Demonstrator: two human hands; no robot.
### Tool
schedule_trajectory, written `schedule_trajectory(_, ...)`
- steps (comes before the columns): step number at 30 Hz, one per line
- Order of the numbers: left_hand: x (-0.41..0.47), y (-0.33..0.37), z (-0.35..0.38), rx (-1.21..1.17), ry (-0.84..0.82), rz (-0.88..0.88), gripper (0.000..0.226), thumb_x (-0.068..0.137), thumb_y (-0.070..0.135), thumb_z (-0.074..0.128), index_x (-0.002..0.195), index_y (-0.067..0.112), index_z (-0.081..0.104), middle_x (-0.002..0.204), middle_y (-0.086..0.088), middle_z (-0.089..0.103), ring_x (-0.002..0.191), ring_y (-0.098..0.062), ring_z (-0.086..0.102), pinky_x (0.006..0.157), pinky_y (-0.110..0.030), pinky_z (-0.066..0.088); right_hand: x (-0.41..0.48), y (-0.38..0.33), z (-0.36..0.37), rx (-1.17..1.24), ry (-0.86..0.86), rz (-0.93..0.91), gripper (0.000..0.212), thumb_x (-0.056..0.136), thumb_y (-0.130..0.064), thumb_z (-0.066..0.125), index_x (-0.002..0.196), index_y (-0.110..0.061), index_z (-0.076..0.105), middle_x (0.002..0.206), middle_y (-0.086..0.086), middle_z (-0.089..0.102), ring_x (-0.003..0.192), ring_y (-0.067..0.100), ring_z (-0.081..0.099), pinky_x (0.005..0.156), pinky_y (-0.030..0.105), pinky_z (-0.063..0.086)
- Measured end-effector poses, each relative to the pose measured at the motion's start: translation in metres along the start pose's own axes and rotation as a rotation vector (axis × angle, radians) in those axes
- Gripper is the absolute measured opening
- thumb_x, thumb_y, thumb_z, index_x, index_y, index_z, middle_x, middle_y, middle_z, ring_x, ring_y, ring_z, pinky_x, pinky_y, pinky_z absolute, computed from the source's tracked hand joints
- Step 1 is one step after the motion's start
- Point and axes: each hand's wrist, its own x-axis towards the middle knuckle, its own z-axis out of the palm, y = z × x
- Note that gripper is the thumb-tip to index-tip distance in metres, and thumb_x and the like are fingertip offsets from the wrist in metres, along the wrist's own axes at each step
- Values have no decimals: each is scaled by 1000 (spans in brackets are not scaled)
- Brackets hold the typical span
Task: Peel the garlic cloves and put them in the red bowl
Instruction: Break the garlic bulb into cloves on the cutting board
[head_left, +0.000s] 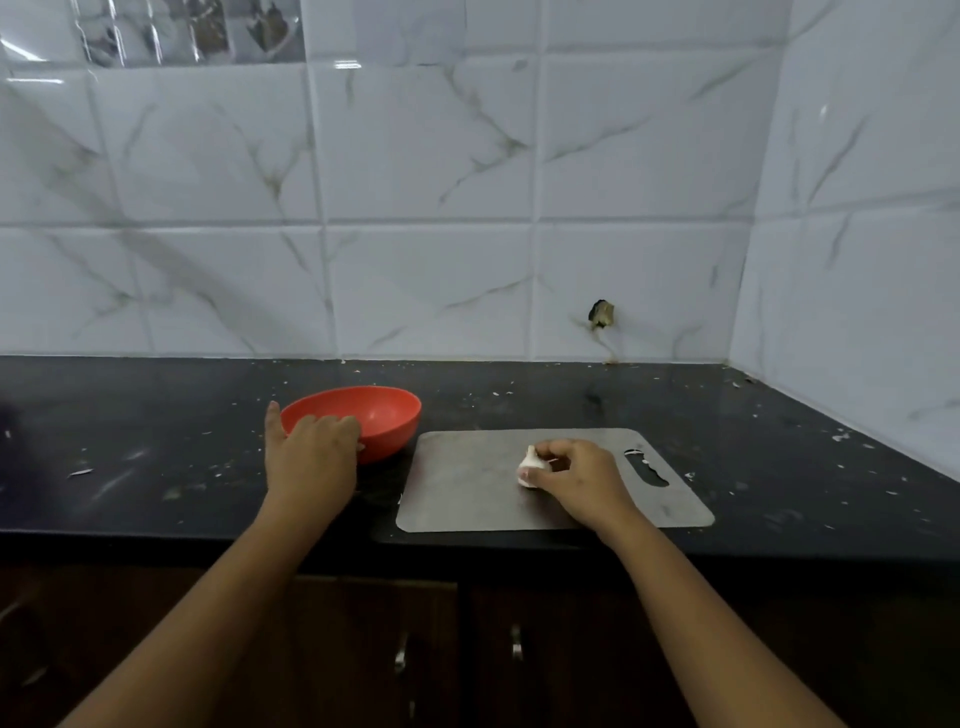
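Observation:
A red bowl (387, 413) stands on the black counter, left of a grey metal cutting board (467, 483). My left hand (309, 452) holds the bowl's near left rim, fingers curled over the edge and thumb raised beside it. A white garlic bulb (530, 462) sits on the middle of the board. My right hand (576, 478) grips it from the right, fingers curled round it. The bowl's inside looks empty where it shows.
The black counter (156, 447) is speckled with small white peel flakes. Tiled walls close the back and the right side. The board has a handle slot (647, 467) at its right end. Dark cabinet doors with metal handles (400, 660) lie below the counter edge.

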Motion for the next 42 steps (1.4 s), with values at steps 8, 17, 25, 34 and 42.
schedule_trajectory(8,5,110,-3,-871,-385,229,45,83,33,73,123,20,59,116,4,62,91,-13,60,84,-21,44,5,8,1,189,95,47,8,85,-16,73,92,-12,75,87,-1,72,83,10,66,67,7,47)
schedule_trajectory(17,5,148,39,-1027,-245,153,30,76,35,78,102,22,72,93,9,71,86,-4,63,75,-19,50,20,23,-3,375,40,192,10,82,-7,72,77,-15,72,78,6,72,71,16,67,76,35,58)
schedule_trajectory(25,0,150,39,-1000,-163,97,26,77,37,77,97,22,72,90,9,71,76,0,61,62,-6,42,20,9,-1,254,96,110,12,79,0,63,77,-7,73,51,-3,62,45,3,58,48,13,45)
schedule_trajectory(34,-2,149,33,-1004,-180,106,27,81,32,74,102,16,71,94,3,71,81,-6,61,74,-21,50,13,3,-2,113,150,62,17,75,-1,63,81,-14,71,53,-4,62,48,0,57,51,12,46)
schedule_trajectory(42,-1,147,32,-1048,-237,92,25,77,33,77,98,18,73,89,4,72,80,-6,63,74,-25,52,13,6,0,16,208,0,31,71,4,61,80,-24,51,67,14,67,66,20,62,54,11,43)
